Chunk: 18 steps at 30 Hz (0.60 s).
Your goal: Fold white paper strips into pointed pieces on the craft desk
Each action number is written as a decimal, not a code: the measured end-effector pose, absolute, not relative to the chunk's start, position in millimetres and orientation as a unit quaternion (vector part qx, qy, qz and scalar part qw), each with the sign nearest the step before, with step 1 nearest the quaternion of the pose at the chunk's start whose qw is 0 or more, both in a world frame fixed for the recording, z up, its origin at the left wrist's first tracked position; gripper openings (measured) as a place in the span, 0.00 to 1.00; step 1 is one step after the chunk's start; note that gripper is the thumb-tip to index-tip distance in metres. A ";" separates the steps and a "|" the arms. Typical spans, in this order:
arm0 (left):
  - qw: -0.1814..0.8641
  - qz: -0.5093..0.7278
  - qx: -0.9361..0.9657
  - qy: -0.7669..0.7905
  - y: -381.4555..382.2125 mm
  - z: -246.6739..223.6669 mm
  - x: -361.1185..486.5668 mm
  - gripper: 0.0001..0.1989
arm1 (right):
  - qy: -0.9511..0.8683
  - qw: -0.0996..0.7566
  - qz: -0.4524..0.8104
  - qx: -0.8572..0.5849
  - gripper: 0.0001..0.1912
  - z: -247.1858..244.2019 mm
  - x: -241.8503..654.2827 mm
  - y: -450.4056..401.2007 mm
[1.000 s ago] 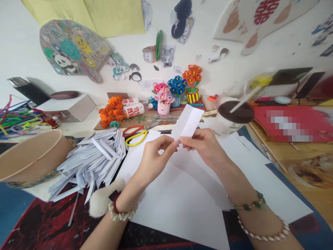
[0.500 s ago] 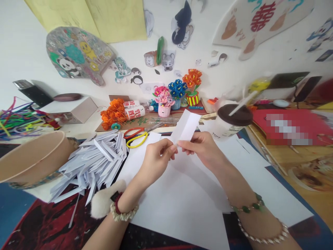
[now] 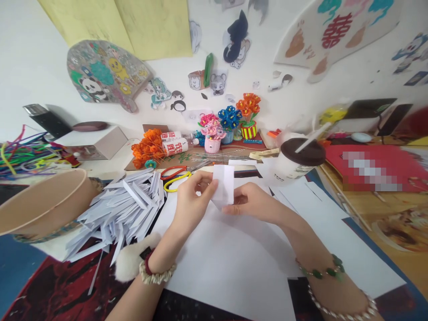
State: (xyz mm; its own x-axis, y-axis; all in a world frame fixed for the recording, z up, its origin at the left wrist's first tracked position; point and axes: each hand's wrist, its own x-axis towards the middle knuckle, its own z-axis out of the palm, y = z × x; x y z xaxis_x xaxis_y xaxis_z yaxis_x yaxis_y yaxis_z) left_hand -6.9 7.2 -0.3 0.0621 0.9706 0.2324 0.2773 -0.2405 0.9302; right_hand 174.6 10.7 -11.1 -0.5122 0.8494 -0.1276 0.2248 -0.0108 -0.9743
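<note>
A small folded white paper piece (image 3: 224, 183) is held upright above large white sheets (image 3: 217, 258). My left hand (image 3: 197, 196) pinches its left edge between thumb and fingers. At the paper's lower right corner, my right hand (image 3: 249, 201) has its thumb and fingers closed around the edge. Left of my hands lies a heap of folded white paper strips (image 3: 130, 205). Scissors with red and yellow handles (image 3: 175, 174) rest just behind my left hand.
A tan bowl (image 3: 47, 205) stands at the left, near a white fluffy object (image 3: 133, 261). A lidded cup with a straw (image 3: 299, 156) is at the right, beside a red folder (image 3: 374, 167). Potted craft flowers (image 3: 214, 133) and orange ones (image 3: 150, 145) line the back.
The paper has turned from tilted to nearly upright and looks shorter. My left hand has moved up to its side, while my right hand has shifted slightly lower.
</note>
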 end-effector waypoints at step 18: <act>0.211 0.464 0.668 0.542 -3.7 0.1 3.6 0.07 | -0.629 0.415 0.463 -0.467 0.28 -3.9 165.7 8.7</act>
